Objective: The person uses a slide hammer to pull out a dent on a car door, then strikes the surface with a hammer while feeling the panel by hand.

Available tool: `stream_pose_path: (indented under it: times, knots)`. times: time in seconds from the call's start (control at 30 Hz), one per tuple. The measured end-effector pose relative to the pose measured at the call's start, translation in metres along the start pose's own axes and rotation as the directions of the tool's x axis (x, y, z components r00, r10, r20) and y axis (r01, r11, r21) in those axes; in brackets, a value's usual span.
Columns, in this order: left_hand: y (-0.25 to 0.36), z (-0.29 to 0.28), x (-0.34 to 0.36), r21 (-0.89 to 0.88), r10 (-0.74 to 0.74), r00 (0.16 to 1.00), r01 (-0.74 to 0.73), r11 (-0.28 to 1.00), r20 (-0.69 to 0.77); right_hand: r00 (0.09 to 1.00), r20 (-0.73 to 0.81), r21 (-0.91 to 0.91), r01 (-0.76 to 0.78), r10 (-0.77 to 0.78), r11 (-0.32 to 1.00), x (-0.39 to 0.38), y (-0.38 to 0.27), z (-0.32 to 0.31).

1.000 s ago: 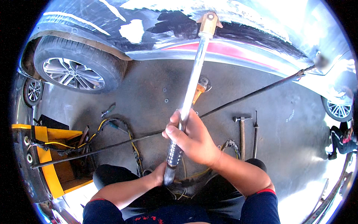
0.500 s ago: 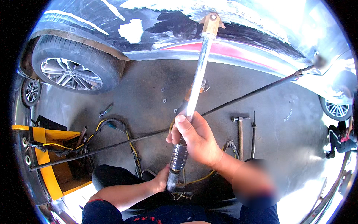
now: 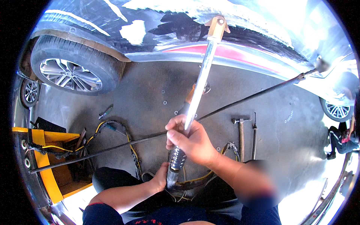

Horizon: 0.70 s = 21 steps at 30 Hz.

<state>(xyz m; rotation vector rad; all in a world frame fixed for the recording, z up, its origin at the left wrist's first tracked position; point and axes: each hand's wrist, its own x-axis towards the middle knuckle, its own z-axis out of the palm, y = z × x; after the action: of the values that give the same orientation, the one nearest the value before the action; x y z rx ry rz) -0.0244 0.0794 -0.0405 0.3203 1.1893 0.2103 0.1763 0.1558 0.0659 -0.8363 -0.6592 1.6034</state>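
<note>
A slide hammer (image 3: 201,80), with a chrome shaft, a copper-coloured head (image 3: 218,29) and a black ribbed grip, slants up from my lap toward the car. Its head appears in front of the scuffed car side (image 3: 172,28); I cannot tell whether they touch. My right hand (image 3: 193,140) is closed round the shaft just above the ribbed part. Lower down, my left hand (image 3: 161,177) grips the end of the handle, its fingers partly hidden behind it. Beyond the shaft, an orange and black power tool (image 3: 190,97) lies on the floor, partly covered.
A long dark bar (image 3: 255,93) runs diagonally from a yellow-and-black frame (image 3: 47,165) to the car. On the floor lie a hammer (image 3: 241,138), a thin rod tool (image 3: 255,137), a yellow-black cable (image 3: 131,148) and several washers. A car wheel (image 3: 71,74) stands upper left; another person (image 3: 342,139) sits far right.
The slide hammer's head has shifted slightly right and down, and its lower end slightly left. My right hand has moved a little down and left; my left hand keeps its hold.
</note>
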Motion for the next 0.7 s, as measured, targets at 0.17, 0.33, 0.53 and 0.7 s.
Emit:
stream_pose_path:
  times: [0.17,0.33,0.53,0.7]
  knots:
    - [-0.009,-0.006,0.007,0.137,0.096,0.995,-0.099,0.986,0.032,1.000,-0.023,-0.130,0.017,-0.020,0.991,0.017,-0.030,0.002]
    - [-0.002,0.006,0.001,0.168,-0.015,0.996,-0.001,0.986,0.093,0.998,0.005,-0.107,0.068,-0.068,0.992,0.010,-0.014,-0.008]
    - [-0.010,0.003,0.014,0.125,0.100,0.995,-0.097,0.987,-0.020,0.998,0.005,-0.063,-0.059,0.060,0.996,-0.002,-0.002,-0.006]
    - [-0.014,-0.009,0.024,-0.040,0.148,0.956,-0.163,0.986,-0.253,0.993,0.004,-0.165,0.115,-0.116,0.980,0.008,-0.009,-0.001]
